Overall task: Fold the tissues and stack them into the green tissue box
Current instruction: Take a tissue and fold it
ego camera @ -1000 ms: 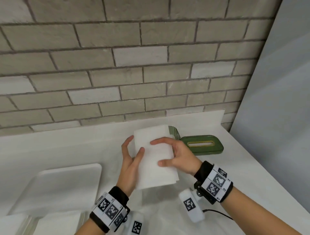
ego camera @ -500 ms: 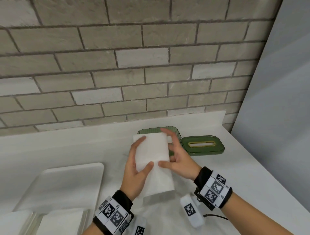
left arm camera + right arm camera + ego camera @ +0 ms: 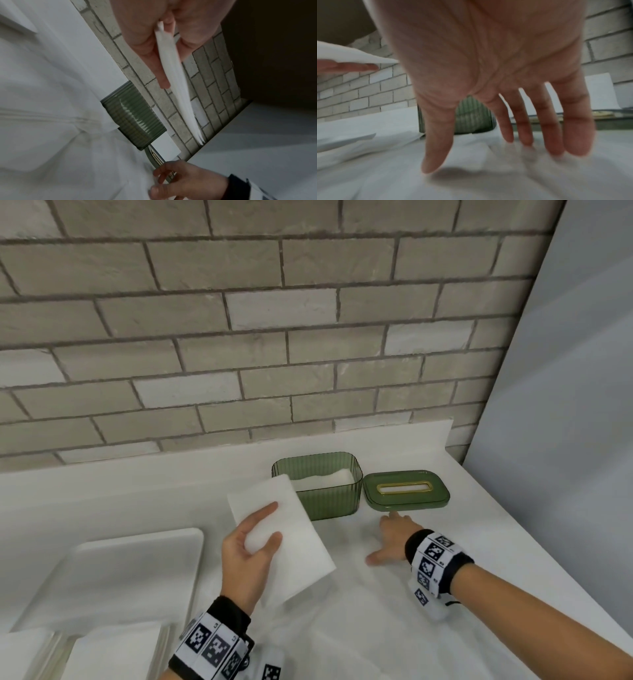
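I see the folded tissue (image 3: 282, 537) now held by my left hand (image 3: 247, 559) alone, thumb on top and fingers beneath, raised above the counter (image 3: 394, 628) just left of the green tissue box (image 3: 322, 494). Half a second ago both hands held it. My right hand (image 3: 390, 537) has let go and now hovers low over the counter, fingers straight and spread, near the lid (image 3: 406, 491). White tissues lie inside the box.

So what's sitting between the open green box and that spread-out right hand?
Nothing stands there: in the head view only bare white table covering lies between the green tissue box and the right hand.
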`<state>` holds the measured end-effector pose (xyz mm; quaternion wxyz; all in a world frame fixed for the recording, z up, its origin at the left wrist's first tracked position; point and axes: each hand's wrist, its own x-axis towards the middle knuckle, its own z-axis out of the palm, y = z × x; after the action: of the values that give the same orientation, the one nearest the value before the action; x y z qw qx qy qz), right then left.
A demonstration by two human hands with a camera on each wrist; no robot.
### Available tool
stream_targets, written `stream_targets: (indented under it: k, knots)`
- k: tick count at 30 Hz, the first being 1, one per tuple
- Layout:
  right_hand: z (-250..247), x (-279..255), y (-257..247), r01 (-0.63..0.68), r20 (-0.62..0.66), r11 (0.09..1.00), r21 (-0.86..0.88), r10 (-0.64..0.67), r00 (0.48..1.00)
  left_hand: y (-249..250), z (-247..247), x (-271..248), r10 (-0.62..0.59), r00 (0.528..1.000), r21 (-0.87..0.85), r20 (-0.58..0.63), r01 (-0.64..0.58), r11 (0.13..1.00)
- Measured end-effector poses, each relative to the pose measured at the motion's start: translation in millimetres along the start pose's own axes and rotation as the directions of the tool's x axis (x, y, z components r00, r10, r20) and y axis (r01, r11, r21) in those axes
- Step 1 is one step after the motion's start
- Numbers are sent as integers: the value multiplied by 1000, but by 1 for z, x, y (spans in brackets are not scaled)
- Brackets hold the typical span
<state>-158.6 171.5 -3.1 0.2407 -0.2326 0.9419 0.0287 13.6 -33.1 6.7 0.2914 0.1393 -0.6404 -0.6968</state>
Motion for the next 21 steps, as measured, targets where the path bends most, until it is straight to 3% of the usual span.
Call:
stream_targets:
  k: [4,8,12,18,21]
  knots:
    - [11,5,-4,25,-56,999,23,-23,998,-1,-6,1,20,1000,49,2,-20,999]
    - [16,12,-3,85,-65,957,278,-69,995,-6,-12,-1,-11,1000,96,20,9,995]
    - [13,9,-3,251,-230,871,423,-164,959,-9,-10,-8,-55,998,114,30,51,992]
    - [-43,-48,-26,630,-494,579,517,-399,772,-7,-6,-19,-143,990,73,17,141,987]
    - [-67,-96,-44,746,-632,185,640,-424,648,1,1,-23,-106,994,76,12,104,992]
